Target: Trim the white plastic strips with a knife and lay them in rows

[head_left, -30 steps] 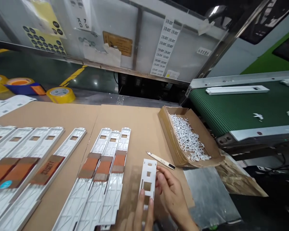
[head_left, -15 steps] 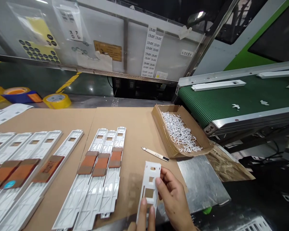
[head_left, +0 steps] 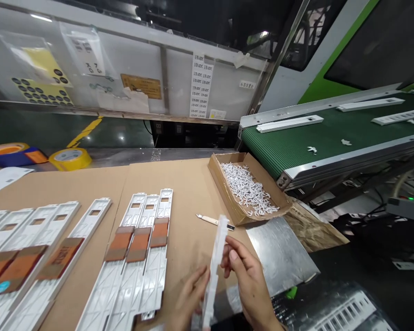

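**Edge-on grip on a white plastic frame (head_left: 214,271)**

The frame stands almost upright, edge toward the wearer, a little in front of the cardboard tray (head_left: 221,193). The right hand (head_left: 248,285) is partly closed, with its fingers (head_left: 235,255) pressed against the frame's upper half. The left hand (head_left: 189,296) is half open at the lower half; from this angle, it could be gripping or only steadying the frame. Holding a thin part like this by its flat faces, with the hands apart, limits flexing and leaves its long edge in clear view.

The open tray holds a loose heap of small white plastic pieces (head_left: 244,186), spread across most of its floor. Just beside its near corner lies a craft knife (head_left: 214,221). Left of the tray, three white plastic strips (head_left: 138,257) with orange-brown bands lie side by side on a cardboard sheet (head_left: 189,184). Behind the tray runs a green conveyor belt (head_left: 296,142), and a metal sheet (head_left: 279,253) lies just off its front corner.
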### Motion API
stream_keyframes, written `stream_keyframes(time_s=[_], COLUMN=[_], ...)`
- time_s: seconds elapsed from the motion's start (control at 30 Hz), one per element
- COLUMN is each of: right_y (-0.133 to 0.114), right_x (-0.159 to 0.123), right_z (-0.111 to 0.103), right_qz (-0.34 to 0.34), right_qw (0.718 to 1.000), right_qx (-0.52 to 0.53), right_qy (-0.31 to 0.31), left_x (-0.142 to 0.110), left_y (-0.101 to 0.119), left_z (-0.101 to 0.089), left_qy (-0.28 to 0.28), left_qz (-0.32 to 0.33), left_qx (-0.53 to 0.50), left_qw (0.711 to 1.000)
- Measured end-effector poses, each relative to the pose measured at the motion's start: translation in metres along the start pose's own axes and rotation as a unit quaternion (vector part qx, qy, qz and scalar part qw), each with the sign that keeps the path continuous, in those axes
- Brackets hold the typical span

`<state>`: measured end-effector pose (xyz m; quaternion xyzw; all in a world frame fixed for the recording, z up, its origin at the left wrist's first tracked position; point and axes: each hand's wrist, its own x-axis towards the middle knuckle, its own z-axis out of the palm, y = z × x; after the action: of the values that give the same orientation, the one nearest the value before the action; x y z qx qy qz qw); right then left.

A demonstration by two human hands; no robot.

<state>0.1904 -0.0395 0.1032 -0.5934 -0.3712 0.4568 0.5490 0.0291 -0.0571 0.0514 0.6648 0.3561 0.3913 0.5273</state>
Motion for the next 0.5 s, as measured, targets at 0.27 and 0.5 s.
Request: stream_keyframes(time_s=[0.27,0.5], right_y=[0.026,0.034], right_x=[-0.06,-0.116], right_z=[-0.024,-0.039], right_qz=[0.137,0.171], right_qw=[0.979,0.908], right_qx=[0.114,0.36], right_qy=[-0.1,-0.127], left_x=[0.048,0.058], left_y=[0.016,0.022], left_z=[-0.005,0.037], left_qy=[-0.061,-0.189], left_qz=[-0.184,-0.231], left_qx=[-0.508,-0.505], left_qw=[0.839,0.809])
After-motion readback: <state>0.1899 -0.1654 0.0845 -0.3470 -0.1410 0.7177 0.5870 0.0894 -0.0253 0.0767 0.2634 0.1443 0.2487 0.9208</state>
